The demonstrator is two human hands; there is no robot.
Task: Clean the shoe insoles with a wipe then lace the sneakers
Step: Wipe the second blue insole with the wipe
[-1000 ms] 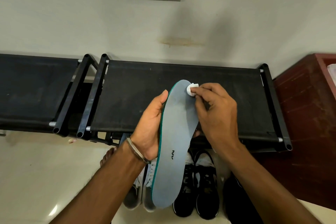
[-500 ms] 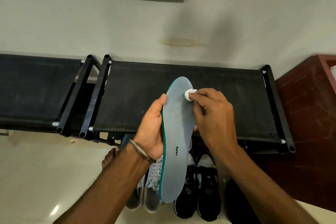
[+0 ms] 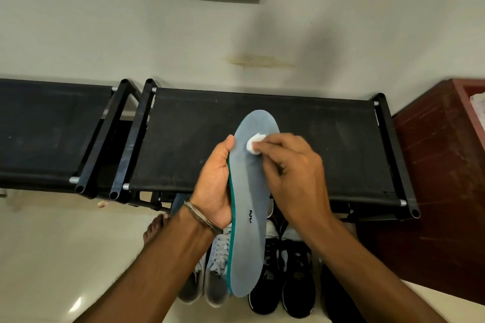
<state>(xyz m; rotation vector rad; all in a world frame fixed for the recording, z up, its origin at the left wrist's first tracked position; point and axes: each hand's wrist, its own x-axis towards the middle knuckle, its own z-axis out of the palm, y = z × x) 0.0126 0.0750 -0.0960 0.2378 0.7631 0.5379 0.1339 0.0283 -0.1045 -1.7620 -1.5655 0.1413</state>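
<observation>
Two black fabric-topped shoe racks [image 3: 183,139] run along the wall, the wider one square in the middle, its near edge just behind the hands, and a dark red cabinet [image 3: 446,165] stands by its right end. On the floor under that near edge, a pair of grey sneakers [image 3: 216,270] sits toes forward, laces in, with a pair of black sneakers [image 3: 288,278] just beside it on the right. Up front, the grey insole [image 3: 249,217] with the green rim is held lengthwise over the shoes, toe end above the rack's fabric. The left hand [image 3: 214,186] grips its left edge, thumb up against the rim, bangle at the wrist. The right hand [image 3: 296,173] has its fingertips curled, pinching a small white wipe [image 3: 254,145] pressed on the insole's toe end. A bare foot [image 3: 154,228] shows left of the grey pair
</observation>
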